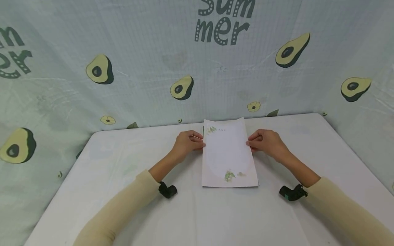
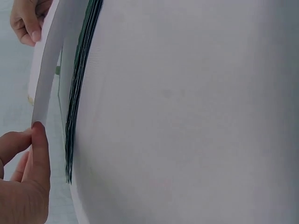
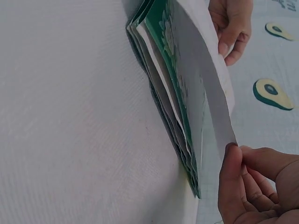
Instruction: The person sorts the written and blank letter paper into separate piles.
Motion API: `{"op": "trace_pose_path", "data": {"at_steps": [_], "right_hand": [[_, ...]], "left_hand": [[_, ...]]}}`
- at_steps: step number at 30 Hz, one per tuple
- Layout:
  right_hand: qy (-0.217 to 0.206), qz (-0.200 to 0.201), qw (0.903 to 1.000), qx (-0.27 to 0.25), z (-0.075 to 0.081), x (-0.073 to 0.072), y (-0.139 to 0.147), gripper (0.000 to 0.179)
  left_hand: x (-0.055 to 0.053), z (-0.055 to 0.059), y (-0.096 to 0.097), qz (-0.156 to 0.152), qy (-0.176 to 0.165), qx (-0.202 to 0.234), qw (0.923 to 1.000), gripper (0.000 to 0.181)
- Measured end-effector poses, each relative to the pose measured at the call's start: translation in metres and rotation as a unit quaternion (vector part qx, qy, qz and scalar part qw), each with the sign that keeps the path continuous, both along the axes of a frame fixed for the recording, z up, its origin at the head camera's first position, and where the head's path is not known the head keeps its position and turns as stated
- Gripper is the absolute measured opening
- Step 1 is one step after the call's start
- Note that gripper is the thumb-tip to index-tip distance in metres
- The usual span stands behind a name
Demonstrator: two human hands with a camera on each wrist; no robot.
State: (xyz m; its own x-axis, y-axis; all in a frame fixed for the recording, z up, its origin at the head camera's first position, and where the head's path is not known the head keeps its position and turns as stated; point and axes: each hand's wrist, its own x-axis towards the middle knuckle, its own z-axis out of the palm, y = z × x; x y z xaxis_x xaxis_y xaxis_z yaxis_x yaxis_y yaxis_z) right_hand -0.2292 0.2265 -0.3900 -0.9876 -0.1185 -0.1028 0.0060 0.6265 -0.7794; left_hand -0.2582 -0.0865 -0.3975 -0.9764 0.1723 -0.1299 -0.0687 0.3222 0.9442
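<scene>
A pale sheet of paper (image 1: pixel 229 150) with small leaf and flower prints is held between both hands. My left hand (image 1: pixel 188 146) pinches its left edge between thumb and fingers, and my right hand (image 1: pixel 266 143) pinches the right edge. In the wrist views the sheet bows and stands raised over a stack of dark green envelopes (image 3: pixel 161 79) lying on the table. A floral print shows on the top green face in the right wrist view. Seen from the left wrist, the stack (image 2: pixel 80 102) is edge-on, with a gap between it and the sheet.
The white-covered table (image 1: pixel 147 218) reaches back to a curtain (image 1: pixel 138 44) printed with avocados and lettering. A black wrist camera (image 1: pixel 167 190) sits at the left sleeve, another wrist camera (image 1: pixel 293 193) at the right sleeve.
</scene>
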Motion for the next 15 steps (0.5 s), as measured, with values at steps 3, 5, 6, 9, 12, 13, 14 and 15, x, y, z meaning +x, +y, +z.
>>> {"op": "trace_pose_path", "data": {"at_steps": [3, 5, 6, 9, 12, 13, 14, 15], "right_hand": [[0.005, -0.007, 1.0, 0.005, 0.0007, 0.0025, -0.0016, 0.029], [0.008, -0.009, 0.9999, 0.001, 0.0005, 0.0043, -0.0024, 0.029], [0.01, -0.007, 0.9999, -0.001, 0.0004, 0.0052, -0.0026, 0.03], [0.018, -0.009, 0.9998, -0.005, 0.0004, 0.0072, -0.003, 0.029], [0.032, -0.011, 0.9994, -0.009, 0.0011, 0.0085, -0.0036, 0.028], [0.038, -0.014, 0.9991, -0.01, 0.0014, 0.0087, -0.0039, 0.028], [0.044, -0.015, 0.9988, -0.015, 0.0016, 0.0091, -0.0044, 0.028], [0.051, -0.016, 0.9984, -0.02, 0.0016, 0.0094, -0.0052, 0.028]], "left_hand": [[0.0035, 0.0003, -0.0016, 0.01, -0.002, 0.013, 0.9999, 0.028], [0.0058, 0.0001, -0.0027, 0.016, -0.001, 0.017, 0.9997, 0.027], [0.0067, -0.0001, -0.0033, 0.019, -0.001, 0.023, 0.9996, 0.027], [0.0082, -0.0009, -0.0052, 0.025, 0.006, 0.043, 0.9987, 0.026], [0.0086, -0.0013, -0.007, 0.03, 0.021, 0.064, 0.9973, 0.025], [0.009, -0.001, -0.0076, 0.032, 0.026, 0.068, 0.9968, 0.024], [0.0093, -0.0006, -0.008, 0.034, 0.03, 0.073, 0.9963, 0.024], [0.0096, -0.0006, -0.0086, 0.038, 0.033, 0.078, 0.9957, 0.024]]}}
